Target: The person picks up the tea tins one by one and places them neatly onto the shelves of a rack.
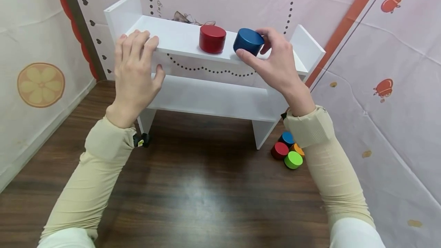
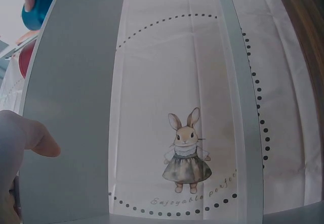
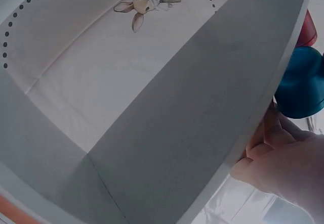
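In the head view my right hand (image 1: 277,62) grips a blue round tin (image 1: 248,40) between thumb and fingers, at the right part of the white top shelf (image 1: 172,35). The tin looks slightly tilted, and whether its base touches the shelf I cannot tell. To its left a red round tin (image 1: 212,39) stands upright on the shelf, apart from the blue one. My left hand (image 1: 134,66) is at the shelf's left end, fingers extended over the front edge, holding nothing. From below, the right wrist view shows the blue tin (image 3: 302,85) beyond the shelf edge.
Below runs a lower white shelf board (image 1: 210,97). Upright end panels (image 1: 125,14) rise at both ends of the top shelf. On the wooden floor (image 1: 193,186), by the right leg, sit blue, red (image 1: 280,150), orange and green (image 1: 293,160) tins. Printed cloth hangs behind and at both sides.
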{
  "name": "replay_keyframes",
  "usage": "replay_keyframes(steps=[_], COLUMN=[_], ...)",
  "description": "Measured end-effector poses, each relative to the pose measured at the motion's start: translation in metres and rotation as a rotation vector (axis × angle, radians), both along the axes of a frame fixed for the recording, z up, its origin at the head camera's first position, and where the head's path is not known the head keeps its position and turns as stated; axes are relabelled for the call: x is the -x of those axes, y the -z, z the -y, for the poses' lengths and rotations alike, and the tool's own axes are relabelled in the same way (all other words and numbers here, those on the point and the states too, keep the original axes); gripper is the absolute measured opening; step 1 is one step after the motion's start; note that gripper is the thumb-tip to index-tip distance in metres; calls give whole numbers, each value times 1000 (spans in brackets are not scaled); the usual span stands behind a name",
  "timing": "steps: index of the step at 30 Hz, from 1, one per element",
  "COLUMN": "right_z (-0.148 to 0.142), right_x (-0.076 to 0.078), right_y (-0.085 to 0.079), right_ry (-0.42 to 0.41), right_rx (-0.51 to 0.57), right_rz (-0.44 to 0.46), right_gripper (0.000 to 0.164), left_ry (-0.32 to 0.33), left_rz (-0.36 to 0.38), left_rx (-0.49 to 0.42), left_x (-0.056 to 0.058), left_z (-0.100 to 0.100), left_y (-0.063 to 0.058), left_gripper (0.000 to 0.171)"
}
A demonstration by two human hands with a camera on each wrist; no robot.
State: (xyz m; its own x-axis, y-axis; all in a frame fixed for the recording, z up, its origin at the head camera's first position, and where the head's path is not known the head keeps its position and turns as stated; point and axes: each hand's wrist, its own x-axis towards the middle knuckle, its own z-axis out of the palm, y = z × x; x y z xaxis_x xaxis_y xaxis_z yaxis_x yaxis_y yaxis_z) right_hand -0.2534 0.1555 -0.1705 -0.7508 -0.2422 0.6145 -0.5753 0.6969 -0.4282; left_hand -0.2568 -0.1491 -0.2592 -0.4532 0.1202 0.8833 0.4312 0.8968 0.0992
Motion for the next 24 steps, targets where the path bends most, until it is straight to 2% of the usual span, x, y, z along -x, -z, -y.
replay_keyframes(steps=[6, 15, 21, 24], right_z=[3, 9, 11, 7], right_x=[7, 9, 4, -4], right_y=[-1, -6, -5, -5], right_ry=[44, 82, 116, 123], right_rx=[-29, -94, -160, -159], right_rz=[52, 127, 155, 127], right_gripper=[62, 67, 72, 70], left_ry=[-2, -12, -20, -19], left_rz=[10, 23, 42, 34], left_rx=[6, 17, 32, 37], left_x=[0, -2, -4, -3], left_z=[-1, 0, 2, 2], left_y=[0, -3, -2, -2], left_gripper=[50, 49, 49, 49])
